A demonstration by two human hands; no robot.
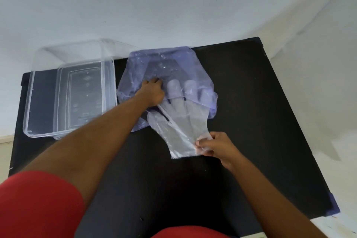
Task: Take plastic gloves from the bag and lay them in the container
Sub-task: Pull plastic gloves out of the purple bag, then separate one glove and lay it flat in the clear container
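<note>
A thin bluish plastic bag (139, 67) lies crumpled on the black table (251, 102), right of centre-back. My left hand (152, 92) presses down on the bag's left part, fingers bent into the film. A clear plastic glove (179, 127) sticks halfway out of the bag's mouth, its fingers still inside the bag and its cuff toward me. My right hand (212, 145) pinches the glove's cuff at its near right corner. A clear rectangular container (29, 102) stands at the table's left, with nothing visible in it.
The container's clear lid (77, 48) leans behind it against the white wall (173, 6). The table's right edge runs diagonally beside the white floor. Red sleeves show at the bottom of the view.
</note>
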